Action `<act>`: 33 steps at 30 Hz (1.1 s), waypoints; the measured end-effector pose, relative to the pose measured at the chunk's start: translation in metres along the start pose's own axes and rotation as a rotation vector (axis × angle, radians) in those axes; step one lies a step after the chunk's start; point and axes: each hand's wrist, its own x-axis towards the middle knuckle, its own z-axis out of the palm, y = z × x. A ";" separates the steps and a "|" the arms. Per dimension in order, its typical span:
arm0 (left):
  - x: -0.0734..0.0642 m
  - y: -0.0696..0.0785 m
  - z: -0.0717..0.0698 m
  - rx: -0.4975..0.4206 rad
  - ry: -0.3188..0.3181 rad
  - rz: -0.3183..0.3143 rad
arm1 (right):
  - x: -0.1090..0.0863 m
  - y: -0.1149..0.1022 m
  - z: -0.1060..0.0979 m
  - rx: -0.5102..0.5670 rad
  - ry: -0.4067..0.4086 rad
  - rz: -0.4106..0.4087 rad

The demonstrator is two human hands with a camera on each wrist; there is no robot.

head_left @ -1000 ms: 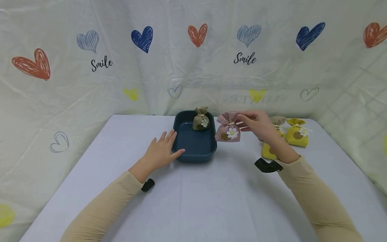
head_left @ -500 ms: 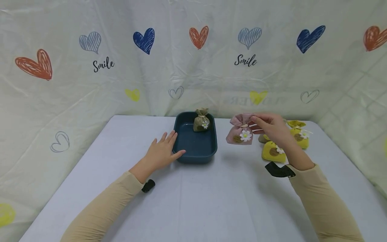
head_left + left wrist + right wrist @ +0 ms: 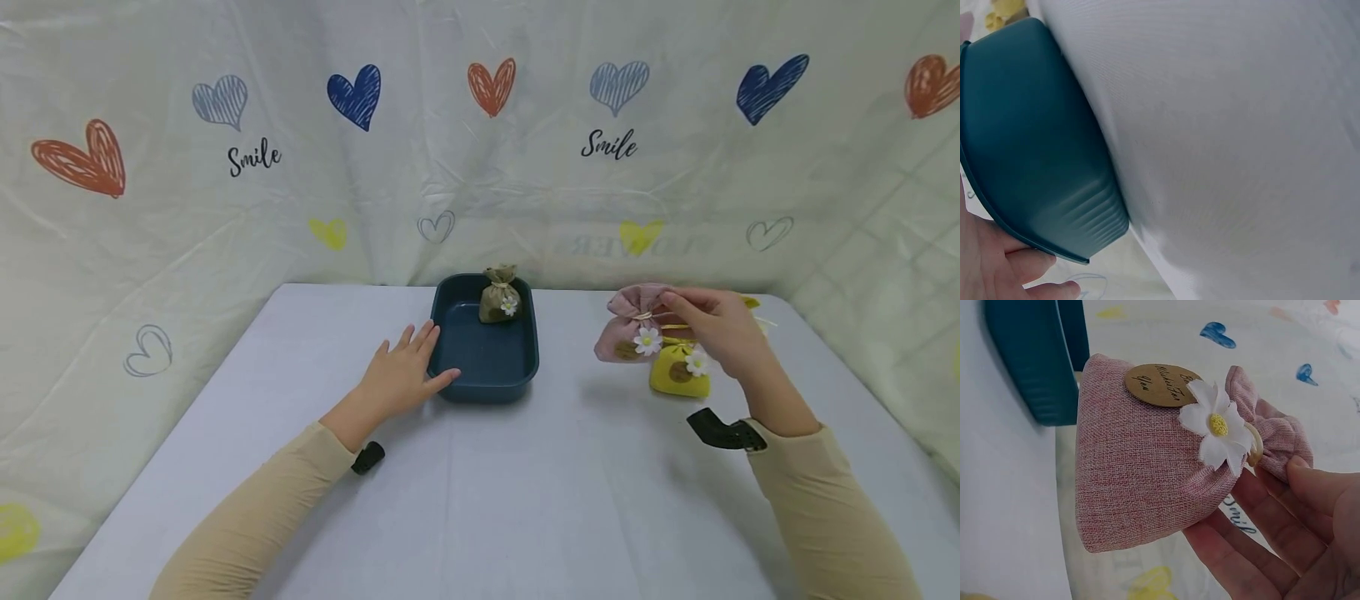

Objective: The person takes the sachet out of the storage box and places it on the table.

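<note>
A pink drawstring pouch (image 3: 619, 335) with a white flower and a round brown tag hangs from my right hand (image 3: 720, 329). Thumb and fingers pinch its gathered top, as the right wrist view shows with the pouch (image 3: 1141, 469) large and tilted sideways. My left hand (image 3: 401, 375) lies with spread, straight fingers along the left side of a dark teal tub (image 3: 483, 392). In the left wrist view its fingers (image 3: 1029, 265) are at the tub's rim. Inside the tub, at the back right, stands an olive-brown pouch (image 3: 497, 304).
Under and beside the pink pouch, a yellow pouch (image 3: 671, 379) sits on the white-covered table (image 3: 525, 500). Another yellow pouch is mostly hidden behind my right hand. A pale curtain (image 3: 540, 183) printed with hearts hangs behind the table.
My right hand has carried the pink pouch rightward, away from the tub, to in front of the yellow pouches. The left hand and the tub have stayed put.
</note>
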 end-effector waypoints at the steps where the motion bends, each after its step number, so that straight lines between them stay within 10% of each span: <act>1: 0.000 0.000 0.000 0.001 -0.001 0.000 | -0.001 0.002 -0.002 -0.002 0.005 0.003; 33: 0.000 0.000 -0.002 -0.006 -0.009 0.002 | -0.030 0.029 -0.061 0.039 0.161 0.090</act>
